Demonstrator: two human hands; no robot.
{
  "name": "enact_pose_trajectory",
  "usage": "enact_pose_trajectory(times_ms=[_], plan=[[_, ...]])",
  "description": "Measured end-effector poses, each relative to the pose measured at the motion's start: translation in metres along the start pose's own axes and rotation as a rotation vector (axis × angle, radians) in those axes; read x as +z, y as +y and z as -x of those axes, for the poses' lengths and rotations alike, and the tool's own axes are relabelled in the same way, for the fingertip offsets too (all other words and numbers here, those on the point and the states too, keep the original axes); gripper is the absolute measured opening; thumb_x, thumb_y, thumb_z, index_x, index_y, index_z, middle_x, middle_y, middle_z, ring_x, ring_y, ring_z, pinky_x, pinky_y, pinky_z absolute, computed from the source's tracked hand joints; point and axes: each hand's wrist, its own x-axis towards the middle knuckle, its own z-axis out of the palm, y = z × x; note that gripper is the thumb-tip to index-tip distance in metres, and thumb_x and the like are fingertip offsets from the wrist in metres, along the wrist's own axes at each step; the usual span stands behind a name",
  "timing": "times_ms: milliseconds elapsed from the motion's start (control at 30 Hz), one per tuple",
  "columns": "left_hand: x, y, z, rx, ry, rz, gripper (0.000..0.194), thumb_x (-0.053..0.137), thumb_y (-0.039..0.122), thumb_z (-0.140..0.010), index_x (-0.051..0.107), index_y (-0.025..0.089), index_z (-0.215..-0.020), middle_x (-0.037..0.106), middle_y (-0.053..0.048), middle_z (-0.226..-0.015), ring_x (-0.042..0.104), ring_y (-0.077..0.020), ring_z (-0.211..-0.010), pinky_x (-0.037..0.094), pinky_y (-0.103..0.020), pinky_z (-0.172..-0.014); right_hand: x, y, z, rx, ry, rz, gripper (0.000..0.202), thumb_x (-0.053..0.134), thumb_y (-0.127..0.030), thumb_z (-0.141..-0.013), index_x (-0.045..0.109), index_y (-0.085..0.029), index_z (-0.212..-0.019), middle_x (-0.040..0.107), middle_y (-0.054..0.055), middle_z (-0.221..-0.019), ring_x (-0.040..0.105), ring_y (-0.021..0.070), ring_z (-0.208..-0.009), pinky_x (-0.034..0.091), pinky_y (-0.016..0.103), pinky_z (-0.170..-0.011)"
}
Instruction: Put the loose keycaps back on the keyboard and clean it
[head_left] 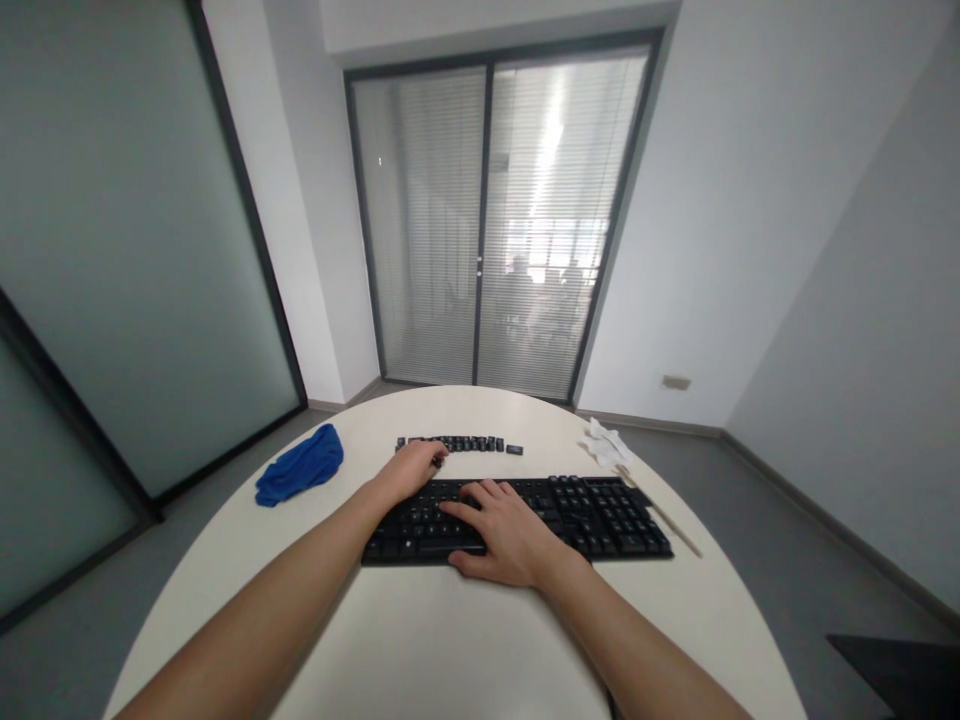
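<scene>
Here's the left hand [411,470], up over the far left edge of the keyboard [611,530], fingers curled in narrow, with something small and dark showing at the tips; whether it's gripped or just behind them, I can't tell. Over to the right hand [506,532], and it's wide, palm down, fingers fanned across the middle keys, thumb out at the near edge, nothing seen in its grasp. The black keyboard lies flat on the pale round table [420,640], right beneath both hands, its number pad off to the right. Just beyond it, loose black keycaps [480,444] line up, partly hidden by the left hand, with one longer keycap [514,450] at the right end. Out on the left side, a crumpled blue cloth [304,467]! Far right, a white crumpled piece [606,443], and from it a thin pale stick [675,526] slants down past the keyboard's right end. Beyond the table, glass doors [420,230] with blinds, flanked by pale walls.
</scene>
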Motion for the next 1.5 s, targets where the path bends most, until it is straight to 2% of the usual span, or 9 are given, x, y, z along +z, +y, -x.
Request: enact_pose_trajectory(times_ms=[100, 233, 367, 467, 767, 1000, 1133, 1367, 1500], plan=[[-0.007, 0.008, 0.012, -0.047, 0.082, 0.026, 0.034, 0.060, 0.009, -0.083, 0.071, 0.020, -0.113, 0.076, -0.007, -0.111, 0.069, -0.0216, -0.105, 0.048, -0.029, -0.095, -0.001, 0.000, 0.000, -0.002, -0.006, -0.001, 0.063, 0.066, -0.054, -0.085, 0.053, -0.029, -0.141, 0.057, 0.010, -0.128, 0.049, 0.0293, -0.115, 0.037, 0.045, -0.102], [-0.012, 0.016, 0.041, -0.103, 0.144, 0.099, 0.023, 0.062, 0.027, -0.089, 0.073, 0.021, -0.109, 0.078, -0.004, -0.101, 0.071, -0.0215, -0.093, 0.052, -0.029, -0.087, -0.003, -0.001, -0.001, 0.006, -0.018, -0.008, 0.063, 0.066, -0.053, -0.085, 0.053, -0.028, -0.141, 0.057, 0.010, -0.129, 0.049, 0.0293, -0.117, 0.037, 0.045, -0.103], [-0.010, 0.016, 0.069, -0.107, 0.140, 0.066, 0.026, 0.058, 0.037, -0.094, 0.075, 0.027, -0.110, 0.076, -0.003, -0.111, 0.068, -0.0243, -0.105, 0.049, -0.032, -0.093, -0.005, -0.002, -0.002, 0.008, -0.025, -0.016, 0.063, 0.065, -0.053, -0.085, 0.052, -0.028, -0.142, 0.057, 0.010, -0.130, 0.048, 0.0297, -0.119, 0.036, 0.046, -0.104], [-0.008, 0.012, 0.080, -0.078, 0.099, 0.001, 0.028, 0.054, 0.038, -0.097, 0.074, 0.029, -0.115, 0.075, -0.003, -0.112, 0.065, -0.0243, -0.108, 0.049, -0.033, -0.092, -0.004, -0.002, -0.002, 0.010, -0.028, -0.020, 0.064, 0.065, -0.052, -0.084, 0.051, -0.029, -0.143, 0.056, 0.010, -0.131, 0.049, 0.0297, -0.118, 0.037, 0.046, -0.103], [-0.006, -0.006, 0.090, 0.112, 0.055, 0.062, 0.030, 0.051, 0.027, -0.098, 0.069, 0.026, -0.123, 0.071, -0.005, -0.115, 0.062, -0.0200, -0.110, 0.046, -0.031, -0.099, 0.001, 0.000, -0.002, 0.015, -0.029, -0.028, 0.065, 0.066, -0.051, -0.084, 0.051, -0.029, -0.144, 0.056, 0.010, -0.131, 0.048, 0.0295, -0.118, 0.037, 0.046, -0.103], [-0.009, -0.006, 0.093, 0.043, 0.090, 0.100, 0.019, 0.058, 0.032, -0.095, 0.072, 0.026, -0.108, 0.071, -0.002, -0.108, 0.064, -0.0195, -0.102, 0.048, -0.030, -0.094, 0.000, -0.001, -0.002, 0.018, -0.033, -0.024, 0.066, 0.067, -0.050, -0.084, 0.050, -0.029, -0.145, 0.057, 0.010, -0.130, 0.049, 0.0299, -0.117, 0.037, 0.045, -0.102], [-0.008, -0.002, 0.091, 0.050, 0.091, 0.117, 0.016, 0.060, 0.032, -0.094, 0.072, 0.026, -0.103, 0.073, -0.001, -0.106, 0.063, -0.0203, -0.104, 0.047, -0.030, -0.093, -0.001, -0.001, -0.003, 0.020, -0.034, -0.022, 0.067, 0.067, -0.050, -0.084, 0.050, -0.029, -0.145, 0.057, 0.010, -0.130, 0.050, 0.0294, -0.115, 0.037, 0.046, -0.102], [-0.009, -0.005, 0.089, -0.004, 0.084, 0.177, 0.015, 0.063, 0.033, -0.091, 0.074, 0.026, -0.099, 0.075, -0.001, -0.104, 0.065, -0.0206, -0.101, 0.048, -0.031, -0.091, -0.002, -0.003, -0.004, 0.022, -0.038, -0.028, 0.066, 0.067, -0.049, -0.084, 0.050, -0.029, -0.145, 0.057, 0.010, -0.131, 0.049, 0.0302, -0.117, 0.038, 0.046, -0.101], [-0.011, -0.011, 0.089, 0.046, 0.040, 0.249, 0.019, 0.061, 0.027, -0.091, 0.075, 0.027, -0.104, 0.076, -0.001, -0.109, 0.066, -0.0200, -0.104, 0.047, -0.031, -0.096, -0.003, -0.003, -0.004, 0.023, -0.042, -0.035, 0.066, 0.067, -0.048, -0.084, 0.051, -0.029, -0.144, 0.057, 0.010, -0.130, 0.050, 0.0301, -0.117, 0.038, 0.046, -0.101]])
